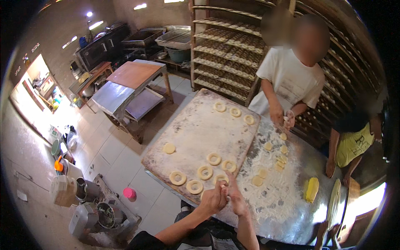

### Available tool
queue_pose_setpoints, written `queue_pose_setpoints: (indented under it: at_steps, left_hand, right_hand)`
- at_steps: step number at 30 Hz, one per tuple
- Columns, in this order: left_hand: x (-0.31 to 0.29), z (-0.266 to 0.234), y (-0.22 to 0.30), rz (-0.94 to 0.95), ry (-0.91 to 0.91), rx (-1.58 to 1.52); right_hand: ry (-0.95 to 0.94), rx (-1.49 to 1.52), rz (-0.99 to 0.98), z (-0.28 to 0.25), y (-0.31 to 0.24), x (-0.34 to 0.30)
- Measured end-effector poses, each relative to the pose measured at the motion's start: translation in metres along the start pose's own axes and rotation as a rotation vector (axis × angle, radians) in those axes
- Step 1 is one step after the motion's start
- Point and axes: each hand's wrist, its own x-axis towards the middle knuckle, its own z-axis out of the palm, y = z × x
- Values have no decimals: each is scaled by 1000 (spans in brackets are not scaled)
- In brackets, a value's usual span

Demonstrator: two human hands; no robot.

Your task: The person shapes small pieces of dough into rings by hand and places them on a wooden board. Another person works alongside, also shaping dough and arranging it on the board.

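My left hand is closed, its fingertips bunched against my right hand. Whatever lies between them is too small to make out. The fingers of my right hand stretch forward, straight and partly spread. Both hands hover over the near right edge of a floured board. Just beyond my fingers lies a dough ring, partly covered by them. Several more rings sit close by, among them one dough ring to the left. A flat dough disc without a hole rests at the board's left side.
Right of the board, a floured metal table bears several small dough rounds and a yellow block. Across it a person in a white shirt handles dough; another person stands right. Racks of rings stand behind.
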Motion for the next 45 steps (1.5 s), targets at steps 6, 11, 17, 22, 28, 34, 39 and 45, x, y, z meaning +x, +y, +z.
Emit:
queue_pose_setpoints:
  at_steps: [6,11,17,22,28,34,39,45]
  left_hand:
    - [5,-41,-49,-109,67,-239]
    - [11,-89,-72,-134,189,-220]
    - [28,-133,-91,-85,228,-157]
    - [34,-155,-111,-187,214,-137]
    - [42,-169,-128,-226,232,-111]
    - [45,-173,-142,-453,195,-171]
    - [60,-177,-181,-542,308,229]
    - [29,-208,-212,-508,129,444]
  right_hand:
    - [-193,15,45,55,1,40]
    - [-202,-495,-270,88,21,74]
    - [-265,118,41,143,35,96]
    - [-202,661,104,172,36,115]
    - [-189,287,50,181,27,137]
    - [-365,-113,215,192,38,149]
    - [-74,-479,413,214,69,175]
    - [-243,-972,286,215,68,165]
